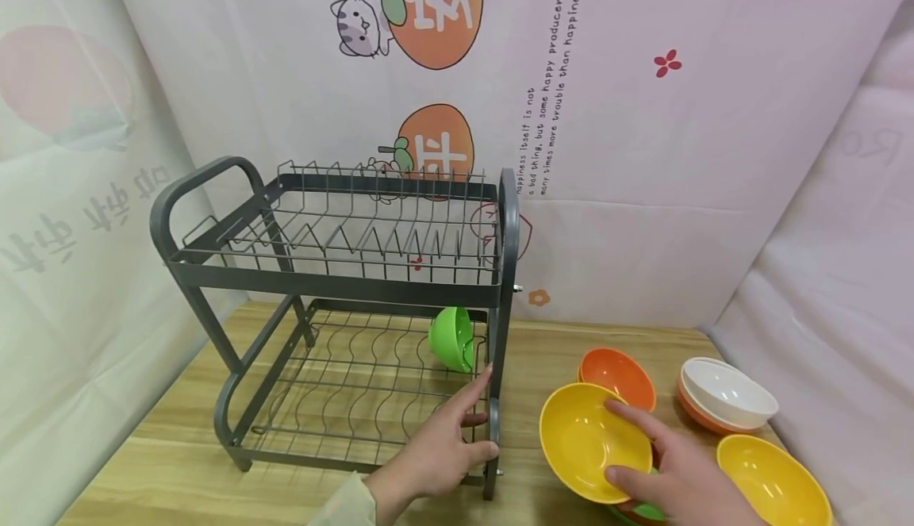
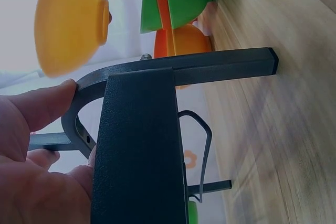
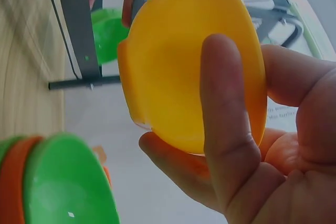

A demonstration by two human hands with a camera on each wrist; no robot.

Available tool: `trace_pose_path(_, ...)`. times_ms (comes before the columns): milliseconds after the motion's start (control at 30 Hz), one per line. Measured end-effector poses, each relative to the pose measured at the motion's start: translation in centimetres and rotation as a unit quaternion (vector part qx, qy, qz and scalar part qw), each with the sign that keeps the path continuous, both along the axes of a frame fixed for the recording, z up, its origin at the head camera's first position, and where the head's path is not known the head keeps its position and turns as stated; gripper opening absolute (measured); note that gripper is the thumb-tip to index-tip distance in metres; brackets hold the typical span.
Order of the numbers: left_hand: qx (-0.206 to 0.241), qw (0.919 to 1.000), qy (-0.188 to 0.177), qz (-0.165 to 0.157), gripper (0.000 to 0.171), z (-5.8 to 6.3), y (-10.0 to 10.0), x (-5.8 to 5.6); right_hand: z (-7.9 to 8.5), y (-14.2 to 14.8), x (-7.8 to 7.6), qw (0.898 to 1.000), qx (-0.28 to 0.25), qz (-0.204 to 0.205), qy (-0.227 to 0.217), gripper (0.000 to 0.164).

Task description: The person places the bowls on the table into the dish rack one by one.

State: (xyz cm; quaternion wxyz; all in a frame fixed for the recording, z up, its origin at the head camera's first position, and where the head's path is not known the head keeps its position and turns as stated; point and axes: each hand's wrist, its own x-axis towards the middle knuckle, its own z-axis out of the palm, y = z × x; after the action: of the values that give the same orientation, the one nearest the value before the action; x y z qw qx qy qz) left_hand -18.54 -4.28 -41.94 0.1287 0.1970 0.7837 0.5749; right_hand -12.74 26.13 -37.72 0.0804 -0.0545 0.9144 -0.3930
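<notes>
My right hand holds a yellow bowl by its rim, tilted with the hollow up, just right of the dish rack. In the right wrist view, thumb and fingers lie on both sides of the yellow bowl. My left hand grips the lower right side frame of the dark grey two-tier dish rack. The left wrist view shows a thumb against the curved bar. A green bowl stands on edge in the lower tier's right end.
An orange bowl, a white bowl stacked on an orange one, and another yellow bowl sit on the wooden table at right. Green and orange bowls are stacked under the held bowl. Printed cloth walls the back and sides.
</notes>
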Motion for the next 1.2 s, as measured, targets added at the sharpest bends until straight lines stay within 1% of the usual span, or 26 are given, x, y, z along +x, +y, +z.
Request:
trace_pose_path(67, -0.001, 1.0000, -0.001, 0.002, 0.094, 0.0, -0.1, 0.0, -0.1, -0.4, 0.0, 1.000, -0.016, 0.020, 0.001, 0.079)
trace_pose_path(133, -0.002, 1.0000, 0.002, 0.002, 0.094, 0.0, -0.1, 0.0, -0.2, -0.9, 0.0, 0.999, -0.041, 0.030, -0.007, 0.079)
trace_pose_path(267, -0.005, 1.0000, 0.005, 0.002, 0.095, 0.0, -0.1, -0.1, -0.2, -2.0, -0.2, 0.997, -0.060, 0.019, -0.038, 0.078)
trace_pose_path(333, -0.004, 0.9999, 0.009, -0.001, 0.094, -0.1, -0.1, -0.1, -0.2, -2.7, -0.4, 0.998, -0.045, 0.015, -0.047, 0.077)
trace_pose_path(400, -0.005, 0.9999, 0.010, 0.000, 0.095, -0.1, -0.1, -0.1, -0.1, -3.5, -0.4, 0.999, -0.018, 0.011, -0.047, 0.076)
trace_pose_path(467, -0.004, 0.9999, 0.012, -0.002, 0.095, -0.1, -0.2, -0.1, 0.0, -4.2, -0.4, 0.998, -0.015, 0.012, -0.057, 0.076)
trace_pose_path(567, -0.008, 0.9999, 0.008, -0.001, 0.094, -0.1, -0.2, -0.1, 0.1, -4.9, -0.3, 0.996, -0.049, 0.024, -0.067, 0.077)
trace_pose_path(667, -0.011, 0.9999, 0.009, -0.004, 0.091, 0.0, -0.2, -0.1, 0.0, -5.2, -0.2, 0.990, -0.098, 0.040, -0.088, 0.080)
trace_pose_path(767, -0.011, 0.9999, 0.009, -0.005, 0.087, 0.0, -0.2, -0.1, 0.0, -5.5, -0.2, 0.987, -0.116, 0.036, -0.102, 0.081)
trace_pose_path(867, 0.001, 0.9999, 0.015, -0.002, 0.081, 0.3, -0.3, 0.1, -0.1, -5.7, -0.3, 0.987, -0.118, 0.030, -0.105, 0.082)
trace_pose_path(933, 0.018, 0.9997, 0.015, 0.010, 0.076, 0.7, -0.4, 0.3, -0.1, -5.7, -0.2, 0.988, -0.113, 0.026, -0.101, 0.082)
trace_pose_path(1067, 0.084, 0.9960, -0.003, 0.030, 0.067, 2.3, -1.2, 1.3, 0.0, -5.7, -0.1, 0.992, -0.097, 0.022, -0.084, 0.080)
trace_pose_path(1133, 0.112, 0.9933, -0.015, 0.023, 0.065, 3.0, -1.7, 1.9, 0.0, -5.8, -0.1, 0.993, -0.090, 0.019, -0.080, 0.080)
trace_pose_path(1167, 0.121, 0.9924, -0.020, 0.011, 0.064, 3.3, -2.0, 2.2, 0.0, -5.9, -0.1, 0.992, -0.094, 0.019, -0.083, 0.080)
trace_pose_path(1200, 0.119, 0.9927, -0.024, -0.003, 0.063, 3.5, -2.2, 2.5, 0.0, -5.9, -0.1, 0.991, -0.098, 0.019, -0.085, 0.080)
